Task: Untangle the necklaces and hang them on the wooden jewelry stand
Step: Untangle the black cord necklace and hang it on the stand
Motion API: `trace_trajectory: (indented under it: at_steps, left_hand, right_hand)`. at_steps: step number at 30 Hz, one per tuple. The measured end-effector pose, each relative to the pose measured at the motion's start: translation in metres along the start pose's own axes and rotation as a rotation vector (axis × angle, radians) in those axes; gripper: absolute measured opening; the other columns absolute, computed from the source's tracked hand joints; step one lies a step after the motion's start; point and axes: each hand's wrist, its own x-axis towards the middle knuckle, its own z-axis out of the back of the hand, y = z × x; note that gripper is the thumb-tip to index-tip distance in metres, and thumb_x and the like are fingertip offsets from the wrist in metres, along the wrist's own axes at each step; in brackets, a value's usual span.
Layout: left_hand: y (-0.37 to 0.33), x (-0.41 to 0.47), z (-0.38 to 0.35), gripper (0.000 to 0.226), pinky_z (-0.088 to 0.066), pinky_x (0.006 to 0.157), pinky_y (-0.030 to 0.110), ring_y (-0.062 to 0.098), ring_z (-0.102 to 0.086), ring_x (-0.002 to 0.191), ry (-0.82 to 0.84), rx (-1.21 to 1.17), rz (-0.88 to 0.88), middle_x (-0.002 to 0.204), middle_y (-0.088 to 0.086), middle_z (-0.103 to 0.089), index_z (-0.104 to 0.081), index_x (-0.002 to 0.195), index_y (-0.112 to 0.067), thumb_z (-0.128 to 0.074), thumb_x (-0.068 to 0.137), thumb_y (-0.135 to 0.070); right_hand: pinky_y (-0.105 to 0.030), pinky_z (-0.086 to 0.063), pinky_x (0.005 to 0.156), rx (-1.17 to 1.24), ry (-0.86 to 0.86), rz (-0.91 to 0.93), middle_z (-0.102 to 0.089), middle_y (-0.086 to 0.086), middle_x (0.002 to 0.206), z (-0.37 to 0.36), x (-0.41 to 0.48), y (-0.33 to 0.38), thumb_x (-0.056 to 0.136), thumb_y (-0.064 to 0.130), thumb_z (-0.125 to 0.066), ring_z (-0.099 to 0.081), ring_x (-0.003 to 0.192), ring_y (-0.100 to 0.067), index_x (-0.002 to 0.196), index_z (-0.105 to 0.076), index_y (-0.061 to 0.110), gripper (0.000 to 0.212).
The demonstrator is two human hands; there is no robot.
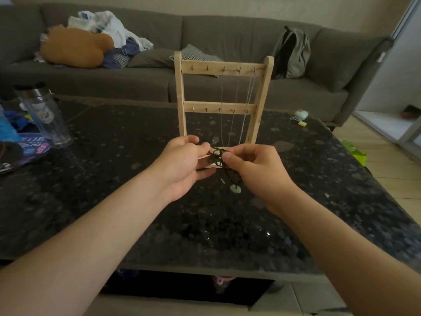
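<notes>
Before the wooden stand (222, 103), both hands' fingers (206, 147) pinch a tangled black cord (219, 157); bare tabletop (136, 190) around.

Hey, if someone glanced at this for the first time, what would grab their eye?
Centre frame, the left hand and right hand pinch a tangled black cord necklace with a pale pendant dangling over the dark speckled table. Just behind stands the wooden jewelry stand, thin chains already hanging on its right side.
</notes>
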Motion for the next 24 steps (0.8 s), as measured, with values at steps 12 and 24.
trace_trajectory:
  at_steps: [12, 24]
  left_hand:
    - [-0.0052, -0.0017, 0.0010, 0.026, -0.061, 0.101, 0.059, 0.037, -0.078, 0.110, -0.012, -0.183, -0.003, 0.127, 0.017, -0.065, -0.061, 0.132, -0.012, -0.055, 0.109, -0.001]
    - [-0.0038, -0.0041, -0.0052, 0.021, -0.054, 0.066, 0.031, 0.022, -0.061, 0.085, -0.035, -0.255, 0.086, 0.125, 0.017, -0.056, -0.061, 0.131, -0.014, -0.050, 0.114, -0.012]
  right_hand:
    - [-0.021, -0.052, 0.058, -0.091, -0.033, 0.044, -0.078, -0.002, 0.086, -0.0026, 0.0003, -0.0002, 0.105, 0.027, -0.069, -0.065, 0.056, -0.004, 0.103, -0.074, 0.020, 0.009]
    - [-0.025, -0.047, 0.058, -0.028, 0.042, -0.033, -0.059, 0.002, 0.068, -0.0078, 0.0011, -0.0004, 0.107, 0.038, -0.063, -0.052, 0.059, -0.009, 0.104, -0.076, 0.012, 0.029]
